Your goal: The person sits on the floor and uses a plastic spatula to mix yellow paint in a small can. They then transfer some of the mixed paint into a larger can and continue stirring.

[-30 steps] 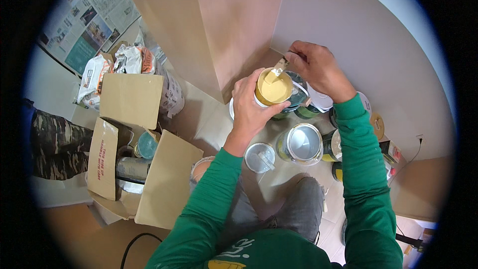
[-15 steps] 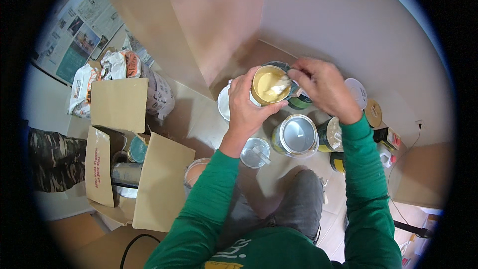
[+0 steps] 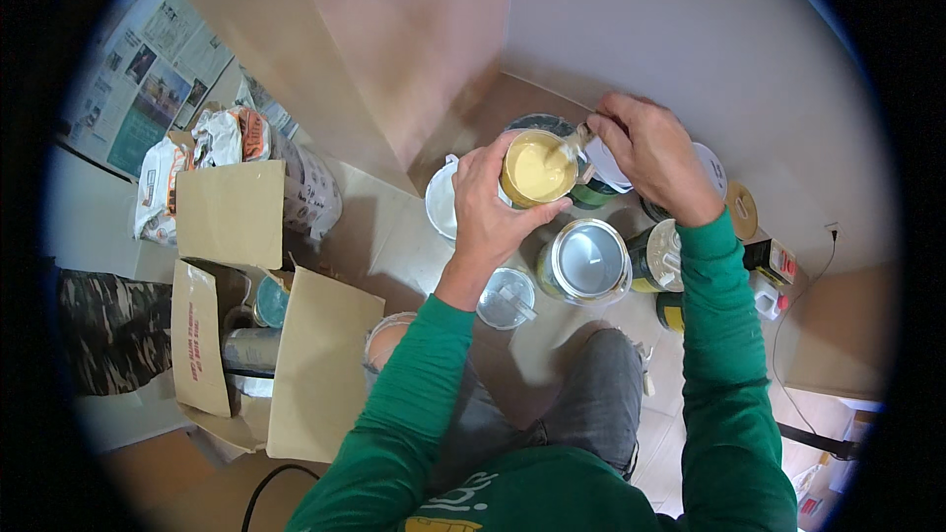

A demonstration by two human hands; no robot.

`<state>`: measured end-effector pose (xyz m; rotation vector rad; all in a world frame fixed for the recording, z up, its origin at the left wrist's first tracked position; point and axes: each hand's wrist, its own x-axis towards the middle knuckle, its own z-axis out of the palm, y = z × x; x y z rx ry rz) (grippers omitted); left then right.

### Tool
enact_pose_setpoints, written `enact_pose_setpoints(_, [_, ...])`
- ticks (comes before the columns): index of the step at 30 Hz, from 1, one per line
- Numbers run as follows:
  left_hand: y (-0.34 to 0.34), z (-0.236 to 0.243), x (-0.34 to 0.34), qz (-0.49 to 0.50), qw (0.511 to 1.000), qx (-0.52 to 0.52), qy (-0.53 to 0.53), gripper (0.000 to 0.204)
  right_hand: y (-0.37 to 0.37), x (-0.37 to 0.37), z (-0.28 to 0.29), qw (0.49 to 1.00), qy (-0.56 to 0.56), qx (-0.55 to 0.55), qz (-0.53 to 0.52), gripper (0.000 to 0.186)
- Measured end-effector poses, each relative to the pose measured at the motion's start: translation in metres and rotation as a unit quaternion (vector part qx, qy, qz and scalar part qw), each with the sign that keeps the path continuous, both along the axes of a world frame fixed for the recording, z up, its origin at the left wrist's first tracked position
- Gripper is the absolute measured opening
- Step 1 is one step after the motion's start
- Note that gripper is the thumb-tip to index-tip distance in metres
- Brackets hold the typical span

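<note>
At far left, camouflage-patterned cloth (image 3: 110,330) shows below sheets of newspaper (image 3: 158,79) and white-and-orange bags (image 3: 161,187). Just right, an open cardboard box (image 3: 327,365) holds a teal-topped can (image 3: 271,303) and a grey cylinder (image 3: 250,349). Past it, a white round container (image 3: 440,205) stands on the tiled floor (image 3: 394,236), partly hidden by the left hand (image 3: 481,212). That hand curls around a small tin (image 3: 532,195) of pale yellow paint, held up above the floor, fingers on its left side and thumb along its near side. Beneath is a shallow round tub (image 3: 506,299) with a flat strip across it. A paint-smeared stick (image 3: 569,150) dips into the tin, pinched between the thumb and fingers of the right hand (image 3: 652,156). Below these hands, a larger open can (image 3: 591,259) shows a greyish inside; to its right are a can with a pale top (image 3: 665,254), a tan disc (image 3: 742,211) and a thin wall cord (image 3: 810,281).
</note>
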<state>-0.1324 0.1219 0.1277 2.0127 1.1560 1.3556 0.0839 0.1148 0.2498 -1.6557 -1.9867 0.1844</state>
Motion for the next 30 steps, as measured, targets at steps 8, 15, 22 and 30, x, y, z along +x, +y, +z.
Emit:
enact_pose_setpoints(8, [0.003,0.000,0.004,-0.016,1.000,-0.021,-0.002,0.099,0.001,-0.006,-0.004,1.000,0.011,-0.008,-0.012,0.025])
enact_pose_setpoints(15, [0.002,-0.006,0.013,-0.040,0.999,-0.014,-0.017,0.099,0.002,-0.013,-0.016,0.999,0.043,-0.023,0.009,0.026])
enact_pose_setpoints(22, [0.001,-0.010,0.013,-0.044,0.999,-0.008,-0.023,0.097,-0.016,-0.005,-0.021,0.995,0.076,-0.065,0.021,0.026])
enact_pose_setpoints(30, [-0.004,-0.014,0.018,-0.062,0.997,-0.033,0.014,0.102,-0.031,0.002,-0.015,0.999,-0.004,-0.053,0.010,0.023])
